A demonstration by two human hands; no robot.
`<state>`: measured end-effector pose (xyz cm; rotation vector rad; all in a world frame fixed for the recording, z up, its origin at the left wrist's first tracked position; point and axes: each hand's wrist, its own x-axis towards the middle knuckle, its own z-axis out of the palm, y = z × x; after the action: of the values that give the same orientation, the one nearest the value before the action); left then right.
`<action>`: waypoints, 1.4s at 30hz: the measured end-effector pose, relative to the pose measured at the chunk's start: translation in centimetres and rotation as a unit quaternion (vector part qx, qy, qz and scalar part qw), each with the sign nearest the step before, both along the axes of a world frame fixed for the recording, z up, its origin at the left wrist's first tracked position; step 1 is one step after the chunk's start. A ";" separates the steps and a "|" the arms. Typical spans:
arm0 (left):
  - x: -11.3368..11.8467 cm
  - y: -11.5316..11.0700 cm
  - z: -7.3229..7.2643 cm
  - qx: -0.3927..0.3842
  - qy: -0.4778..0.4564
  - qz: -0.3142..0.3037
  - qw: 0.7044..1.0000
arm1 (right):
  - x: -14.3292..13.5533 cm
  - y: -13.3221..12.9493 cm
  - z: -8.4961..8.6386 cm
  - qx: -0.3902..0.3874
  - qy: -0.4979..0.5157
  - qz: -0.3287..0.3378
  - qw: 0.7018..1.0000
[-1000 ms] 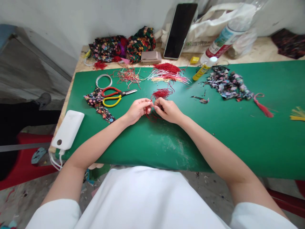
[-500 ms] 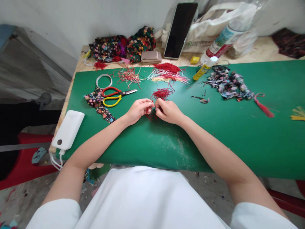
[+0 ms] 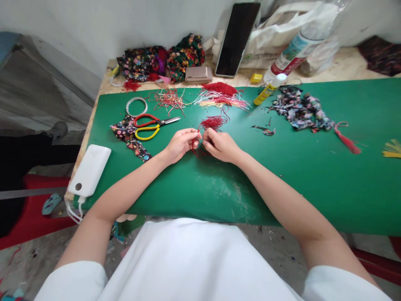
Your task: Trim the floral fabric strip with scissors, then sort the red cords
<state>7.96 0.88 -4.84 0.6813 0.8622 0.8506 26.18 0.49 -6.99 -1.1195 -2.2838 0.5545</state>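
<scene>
"What's the left hand pinching?"
"Thin red cord, a short bit showing at the fingertips."
"And on the near side of the fingers?"
"Loose red strands, spread and slightly curved."
"Beyond them?"
"A tangled red bundle, lying just past the right hand's fingers. Whether it joins the pinched cord, I can't tell."

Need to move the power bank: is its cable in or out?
In: a white plug sits against the power bank at its near end.
</scene>
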 end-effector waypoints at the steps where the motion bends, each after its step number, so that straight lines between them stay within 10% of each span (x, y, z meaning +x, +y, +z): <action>1: 0.0 0.0 0.0 -0.002 -0.002 0.002 1.000 | 0.0 0.0 0.0 -0.002 0.001 0.001 1.000; 22: 0.0 -0.1 0.4 -0.022 -0.018 0.032 0.999 | 0.1 0.0 0.1 0.000 0.057 -0.011 0.998; 42: 0.2 0.0 0.0 -0.001 0.012 0.015 1.000 | -0.3 -0.2 -0.2 0.102 0.195 -0.153 0.963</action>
<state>8.12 0.89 -4.83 0.6801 0.8968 0.8692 25.87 0.32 -7.20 -1.1188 -1.7457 0.3669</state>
